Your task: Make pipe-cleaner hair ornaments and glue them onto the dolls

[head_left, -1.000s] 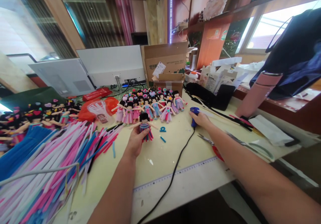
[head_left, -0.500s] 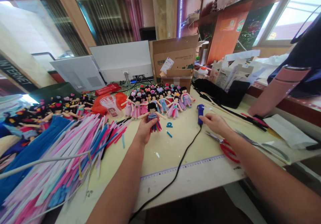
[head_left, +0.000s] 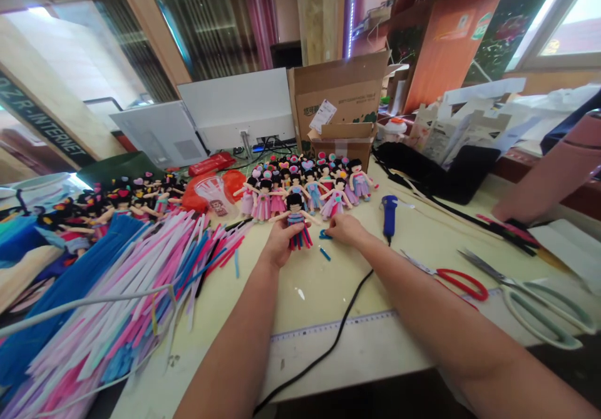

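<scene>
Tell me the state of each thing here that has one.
Doll: upright, gripped by the left hand
Blue curl: at the fingertips of the right hand; grip unclear
Short blue piece: lying loose
Blue tool: unheld, corded
Red-handled scissors: lying unheld
Green-handled scissors: lying unheld
Cardboard box: open

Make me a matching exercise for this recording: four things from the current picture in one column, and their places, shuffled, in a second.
Things:
1. doll with the striped top
2. blue corded tool
3. small blue curled piece
4. cardboard box

Places:
a. at the right hand's fingertips
b. behind the group of dolls
c. held in the left hand
d. on the table, in neither hand

Pairs: 1-c; 2-d; 3-a; 4-b
</scene>
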Motion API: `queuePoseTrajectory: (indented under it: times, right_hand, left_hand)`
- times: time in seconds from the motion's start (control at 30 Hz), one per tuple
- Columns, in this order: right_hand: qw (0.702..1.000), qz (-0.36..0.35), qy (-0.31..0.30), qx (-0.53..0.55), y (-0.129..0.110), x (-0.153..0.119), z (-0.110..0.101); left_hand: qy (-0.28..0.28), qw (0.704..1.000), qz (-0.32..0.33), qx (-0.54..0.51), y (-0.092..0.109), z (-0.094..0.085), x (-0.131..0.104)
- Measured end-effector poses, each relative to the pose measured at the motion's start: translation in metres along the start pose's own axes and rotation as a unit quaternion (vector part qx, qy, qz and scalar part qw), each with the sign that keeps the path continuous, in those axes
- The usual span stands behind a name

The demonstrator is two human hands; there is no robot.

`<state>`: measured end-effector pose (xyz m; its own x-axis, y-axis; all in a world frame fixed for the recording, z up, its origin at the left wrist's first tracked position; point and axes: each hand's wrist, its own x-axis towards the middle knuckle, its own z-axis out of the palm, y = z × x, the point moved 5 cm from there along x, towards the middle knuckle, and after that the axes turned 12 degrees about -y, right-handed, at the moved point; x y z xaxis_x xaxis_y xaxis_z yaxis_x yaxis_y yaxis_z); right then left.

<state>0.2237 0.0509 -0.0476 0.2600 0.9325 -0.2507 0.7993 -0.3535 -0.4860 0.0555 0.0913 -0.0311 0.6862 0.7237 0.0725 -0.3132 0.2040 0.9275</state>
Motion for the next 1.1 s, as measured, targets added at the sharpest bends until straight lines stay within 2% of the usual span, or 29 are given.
queuePoseTrajectory:
  times: [0.2, 0.37, 0.5, 0.63, 0.8, 0.9, 1.0, 1.1]
  right_hand:
    - [1.000, -0.011, -0.013, -0.013, 0.003, 0.004, 0.008]
    - [1.000, -0.023, 0.001, -0.005, 0.003, -0.001, 0.007]
    - [1.000, -0.029, -0.005, 0.005, 0.000, -0.004, 0.011]
    - [0.999, -0.031, -0.002, 0.037, 0.001, -0.004, 0.012]
    - [0.991, -0.046, 0.040, 0.117, 0.006, -0.003, 0.001]
    - [0.959, -0.067, 0.045, 0.271, 0.008, -0.005, -0.008]
    - [0.889, -0.090, 0.048, 0.446, 0.009, -0.009, -0.017]
    - [0.868, -0.096, 0.052, 0.484, 0.009, -0.013, -0.023]
  left_hand:
    - [-0.006, 0.999, -0.033, 0.002, -0.010, 0.000, -0.002]
    - [-0.005, 0.999, -0.049, -0.016, -0.012, 0.006, -0.006]
    - [0.004, 0.999, -0.041, -0.027, -0.013, 0.010, -0.008]
    - [0.001, 1.000, -0.022, -0.017, -0.010, 0.013, -0.009]
    - [0.012, 1.000, -0.020, -0.008, -0.007, 0.011, -0.010]
    - [0.026, 0.999, -0.029, -0.025, -0.006, 0.009, -0.010]
    - [0.036, 0.998, -0.036, -0.030, -0.006, 0.008, -0.010]
    - [0.022, 0.999, -0.043, -0.020, -0.008, 0.010, -0.010]
